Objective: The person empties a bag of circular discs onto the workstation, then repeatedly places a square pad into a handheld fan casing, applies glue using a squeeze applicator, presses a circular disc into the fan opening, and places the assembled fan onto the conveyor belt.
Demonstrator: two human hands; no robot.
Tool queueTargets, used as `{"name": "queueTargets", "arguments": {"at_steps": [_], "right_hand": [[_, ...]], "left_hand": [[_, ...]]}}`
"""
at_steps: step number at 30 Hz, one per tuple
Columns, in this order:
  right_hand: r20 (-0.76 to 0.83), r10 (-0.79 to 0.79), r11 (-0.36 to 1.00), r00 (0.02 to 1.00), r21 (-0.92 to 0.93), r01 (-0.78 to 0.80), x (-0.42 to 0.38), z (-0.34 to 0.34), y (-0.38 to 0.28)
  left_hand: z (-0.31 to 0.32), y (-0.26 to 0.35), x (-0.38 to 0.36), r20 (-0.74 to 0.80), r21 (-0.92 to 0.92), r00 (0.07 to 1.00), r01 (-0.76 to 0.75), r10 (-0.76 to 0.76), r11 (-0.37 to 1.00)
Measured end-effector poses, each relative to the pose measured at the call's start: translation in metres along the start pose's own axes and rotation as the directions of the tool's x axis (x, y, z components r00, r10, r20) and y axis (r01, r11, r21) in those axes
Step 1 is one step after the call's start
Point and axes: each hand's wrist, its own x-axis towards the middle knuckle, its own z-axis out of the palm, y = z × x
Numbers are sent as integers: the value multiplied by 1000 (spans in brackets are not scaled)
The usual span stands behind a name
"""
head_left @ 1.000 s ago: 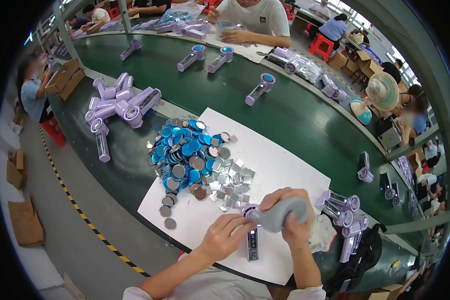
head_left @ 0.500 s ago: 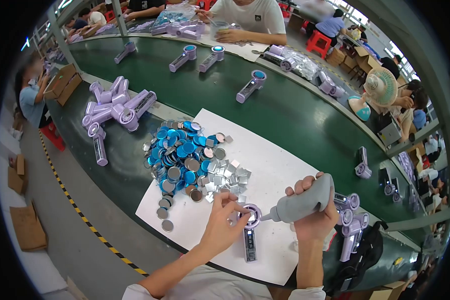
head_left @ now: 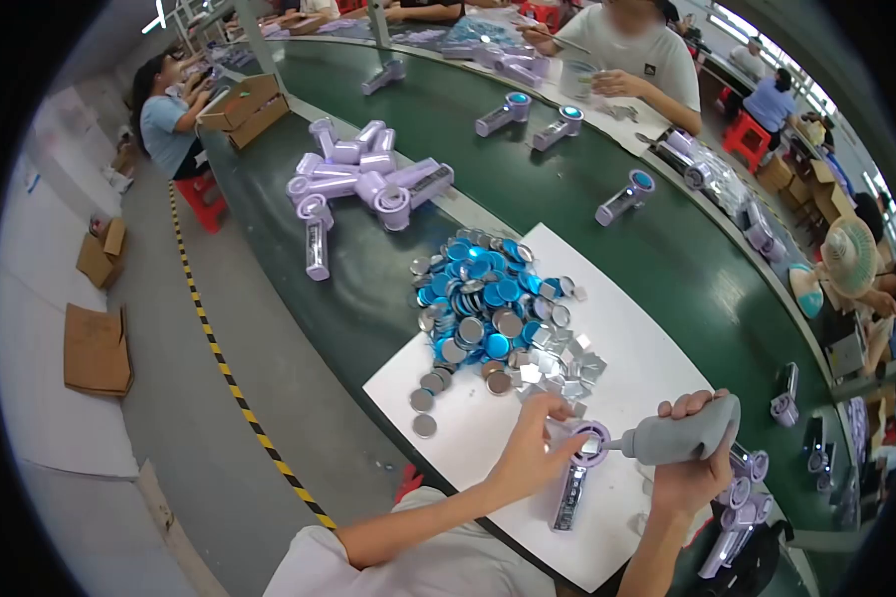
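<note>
On the white sheet [head_left: 647, 368] at the near edge lies the purple handheld device [head_left: 579, 470], my left hand [head_left: 531, 456] pinching at its ring-shaped head, fingers drawn together. My right hand [head_left: 689, 476] is wrapped tight around the grey squeeze bottle [head_left: 679, 434], nozzle touching that ring. Just beyond, the heap of blue and silver discs [head_left: 488, 303] crowds the sheet, more purple devices [head_left: 368, 179] piled on the green belt [head_left: 528, 189] behind.

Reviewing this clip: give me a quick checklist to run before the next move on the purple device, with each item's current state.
1. Right hand grips grey squeeze bottle: ok.
2. Bottle nozzle aimed at round head of purple device: ok.
3. Left hand steadies the head: ok.
4. Device lies on white sheet: ok.
5. Pile of blue and silver discs beside the left hand: ok.
6. Nozzle touching the head: cannot tell.
</note>
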Motion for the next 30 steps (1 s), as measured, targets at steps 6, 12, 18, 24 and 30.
{"name": "queueTargets", "arguments": {"at_steps": [6,12,18,24,30], "right_hand": [[30,7,991,1000,-137,-3,-1,-20,13],[43,107,972,993,-214,-96,-1,-11,10],[166,105,947,981,-317,-47,-6,-3,12],[493,29,889,870,-411,203,-10,1,10],[154,11,778,988,-623,88,-8,0,-18]], "left_hand": [[-90,25,-40,9,768,953,-201,303,609],[-129,15,-59,-29,880,958,-111,286,461],[-131,-1,-57,18,919,932,-158,363,361],[-133,4,-48,-30,865,952,-127,304,485],[-124,19,-51,-243,576,964,235,-111,783]]}}
